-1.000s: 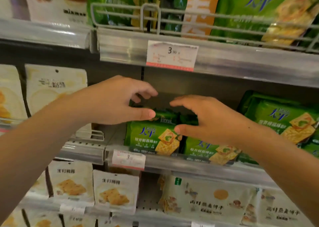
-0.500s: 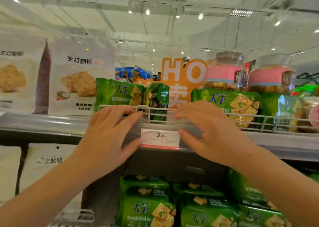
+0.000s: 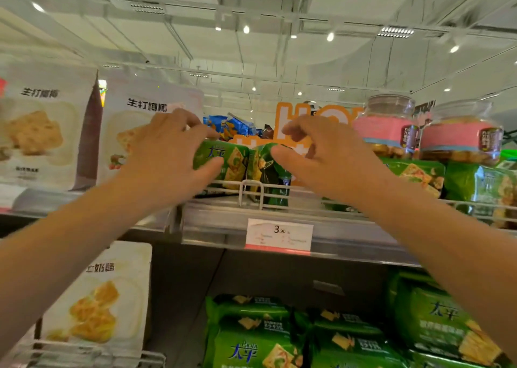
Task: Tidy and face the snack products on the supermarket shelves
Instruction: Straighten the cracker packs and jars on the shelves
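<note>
Both hands are up at the top shelf [image 3: 279, 216] now. The left hand [image 3: 167, 155] has its grip round a green cracker pack [image 3: 223, 157] at the shelf's front edge, thumb under its face and fingers curled over the top, just behind the wire rail [image 3: 251, 188]. The right hand [image 3: 321, 157] hovers beside it with fingers loosely curled, thumb against a darker green pack [image 3: 268, 171] standing edge-on; I cannot tell whether that grip has closed on it. More green packs [image 3: 419, 174] lie toward the right end of the shelf, under two pink-banded jars [image 3: 389, 127]. White cracker bags [image 3: 140, 132] stand at the left end. A 3.90 price tag [image 3: 279, 234] sits on the front edge.
</note>
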A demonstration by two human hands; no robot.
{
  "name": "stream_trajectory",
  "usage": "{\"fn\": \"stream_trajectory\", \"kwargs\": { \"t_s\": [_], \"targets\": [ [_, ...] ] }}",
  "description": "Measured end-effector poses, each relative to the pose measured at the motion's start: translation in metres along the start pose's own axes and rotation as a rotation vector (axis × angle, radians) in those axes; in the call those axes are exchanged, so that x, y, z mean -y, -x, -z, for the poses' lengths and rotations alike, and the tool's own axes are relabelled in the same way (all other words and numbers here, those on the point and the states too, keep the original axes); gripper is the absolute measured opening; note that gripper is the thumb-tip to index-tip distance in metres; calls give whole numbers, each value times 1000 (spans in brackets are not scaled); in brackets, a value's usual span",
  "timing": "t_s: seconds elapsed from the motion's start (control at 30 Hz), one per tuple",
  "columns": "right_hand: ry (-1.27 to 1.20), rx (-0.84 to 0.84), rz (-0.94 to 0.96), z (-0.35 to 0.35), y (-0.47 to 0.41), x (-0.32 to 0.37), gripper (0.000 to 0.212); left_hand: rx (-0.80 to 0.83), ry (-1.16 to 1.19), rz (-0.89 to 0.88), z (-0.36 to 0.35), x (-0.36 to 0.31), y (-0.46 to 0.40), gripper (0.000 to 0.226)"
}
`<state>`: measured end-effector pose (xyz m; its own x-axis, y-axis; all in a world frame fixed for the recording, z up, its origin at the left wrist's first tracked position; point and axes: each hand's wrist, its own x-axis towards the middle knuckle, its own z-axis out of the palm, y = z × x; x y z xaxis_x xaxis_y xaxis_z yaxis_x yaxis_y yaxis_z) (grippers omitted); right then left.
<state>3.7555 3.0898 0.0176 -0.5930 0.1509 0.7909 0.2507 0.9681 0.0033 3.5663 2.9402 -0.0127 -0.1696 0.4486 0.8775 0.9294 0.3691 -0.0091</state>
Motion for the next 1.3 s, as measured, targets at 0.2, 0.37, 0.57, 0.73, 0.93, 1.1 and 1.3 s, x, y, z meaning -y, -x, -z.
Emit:
{"fn": "stream_trajectory", "kwargs": {
  "t_s": [0.2, 0.37, 0.57, 0.73, 0.93, 1.1, 1.3],
  "targets": [
    [225, 270, -128, -14, -42, 11, 59, 213, -78, 111, -6, 16, -31, 47],
    [258, 376, -172, 7, -46, 10, 30, 174, 28, 116, -8, 20, -32, 34],
    [74, 475, -315, 47, -33, -15, 23, 223, 188, 186, -2, 34, -40, 32],
    [-18, 399, -297, 52, -29, -21, 23, 242, 214, 174, 2, 37, -43, 25],
    [38, 445, -228, 47, -26, -26, 30, 276, 417, 194, -4, 17, -55, 28],
    [69, 497, -166, 43, -20, -34, 40, 352, 621, 226, -20, 0, -67, 28],
    [119, 429, -88, 35, -13, -43, 36, 518, 907, 286, -37, -18, -74, 43]
  ]
}}
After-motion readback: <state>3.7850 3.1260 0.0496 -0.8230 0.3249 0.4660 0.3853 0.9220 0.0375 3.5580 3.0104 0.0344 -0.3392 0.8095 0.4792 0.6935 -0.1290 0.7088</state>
